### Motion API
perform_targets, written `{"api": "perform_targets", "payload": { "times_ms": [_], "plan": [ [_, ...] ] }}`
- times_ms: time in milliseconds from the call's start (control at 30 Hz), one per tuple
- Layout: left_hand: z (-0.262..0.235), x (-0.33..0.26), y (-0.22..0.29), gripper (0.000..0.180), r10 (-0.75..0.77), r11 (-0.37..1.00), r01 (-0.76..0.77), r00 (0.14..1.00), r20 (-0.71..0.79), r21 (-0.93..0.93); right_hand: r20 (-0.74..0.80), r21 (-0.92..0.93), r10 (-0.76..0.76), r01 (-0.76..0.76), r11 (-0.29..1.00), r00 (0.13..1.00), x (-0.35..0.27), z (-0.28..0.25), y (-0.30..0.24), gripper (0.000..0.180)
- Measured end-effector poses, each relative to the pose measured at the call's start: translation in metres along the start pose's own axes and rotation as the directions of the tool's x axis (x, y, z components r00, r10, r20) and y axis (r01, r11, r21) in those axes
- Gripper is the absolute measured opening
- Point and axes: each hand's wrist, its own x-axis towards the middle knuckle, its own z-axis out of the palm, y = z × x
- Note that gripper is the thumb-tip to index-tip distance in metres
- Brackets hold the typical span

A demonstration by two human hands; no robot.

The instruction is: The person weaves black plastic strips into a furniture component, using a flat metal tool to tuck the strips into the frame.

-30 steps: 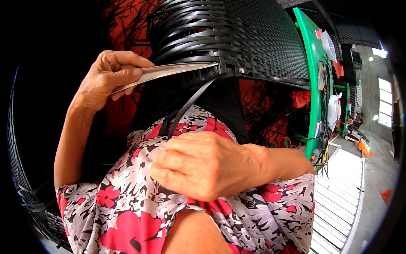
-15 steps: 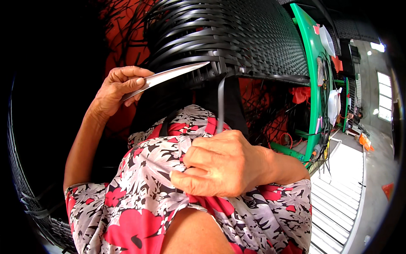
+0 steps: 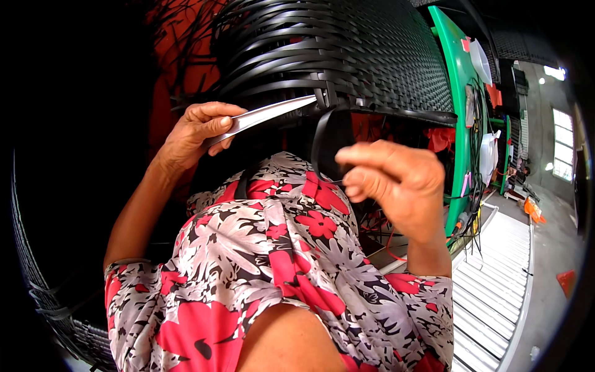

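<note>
- The left grip point(image 3: 201, 131) is closed round a long, shiny silver metal blade point(image 3: 269, 115); its tip is at the edge of the black woven plastic panel point(image 3: 390, 62), so a slip could scratch it.
- The right grip point(image 3: 403, 180) is half curled beside the flat black plastic strip point(image 3: 320, 139) looping below that edge. I can't tell if it holds it; a weak pinch could drop it.
</note>
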Motion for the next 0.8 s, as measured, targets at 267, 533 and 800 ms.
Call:
{"api": "perform_targets", "payload": {
  "times_ms": [267,533,800],
  "plan": [
    [0.006,0.016,-0.023,0.034,0.056,0.982,-0.044,0.996,0.063,-0.184,-0.129,-0.446,-0.142,0.071,0.892,0.981,0.042,-0.017,0.01,0.011],
    [0.011,0.02,-0.037,0.028,0.07,0.962,-0.056,0.997,0.044,-0.268,-0.015,-0.697,-0.316,0.217,0.684,0.949,0.062,-0.004,0.0,0.002],
    [0.012,0.011,0.007,0.02,0.067,0.997,-0.066,0.996,-0.055,0.029,0.099,-0.742,-0.191,0.2,0.64,0.977,0.067,-0.008,-0.01,0.007]
  ]
}}
